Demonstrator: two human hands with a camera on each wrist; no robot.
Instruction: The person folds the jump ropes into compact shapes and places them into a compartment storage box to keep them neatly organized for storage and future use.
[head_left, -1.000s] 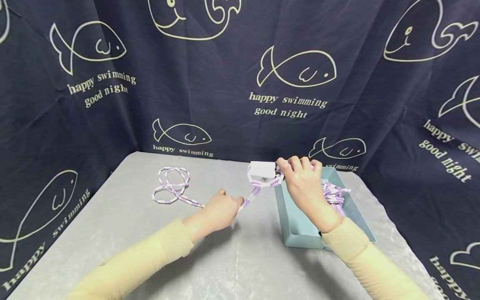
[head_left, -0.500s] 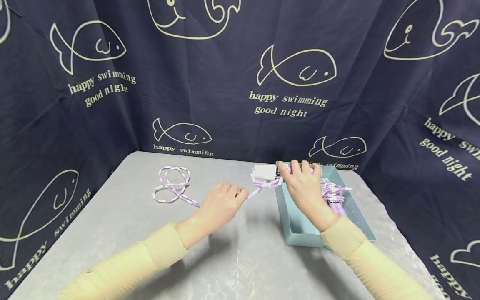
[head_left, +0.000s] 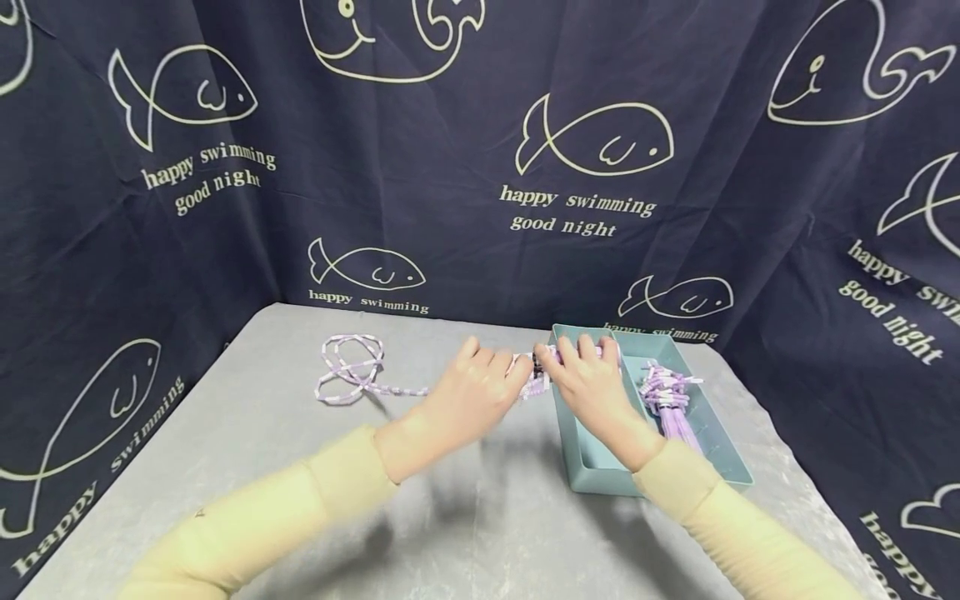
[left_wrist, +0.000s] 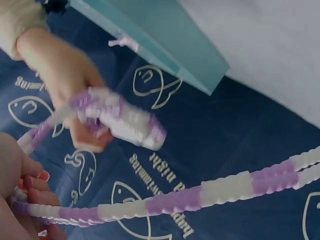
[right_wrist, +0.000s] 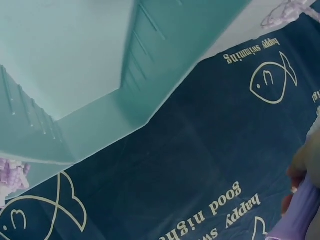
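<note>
Two hands are working on one purple-and-white beaded rope [left_wrist: 225, 192] next to a teal bin [head_left: 607, 481], so I'll use that bin as the landmark. The left hand [head_left: 472, 392] is just left of it, fingers curled tight around the rope. The right hand [head_left: 588, 387] is up over the bin's left compartment, fingers wrapped around the bunched-up end of the same rope, with a smooth purple piece [right_wrist: 300, 215] showing at that hand in the right wrist view. The rest of the rope runs away from the bin and ends in loose loops on the table, well off to the left.

The table [head_left: 435, 333] under the bin is pale grey, a bit mottled and shiny, with soft shadows from the arms falling in front and to the left of the bin. Its right edge, past the bin, looks kinda wavy.

As for the room, it's basically all curtain [head_left: 442, 167]: dark navy fabric hanging behind the bin and down both sides, covered in cream fish and whale outlines plus "happy swimming good night". Some folds show too. Inside the bin, right of the divider, lies another purple-and-white bundle [head_left: 667, 392]. Both sleeves [head_left: 277, 508] are pale yellow.
</note>
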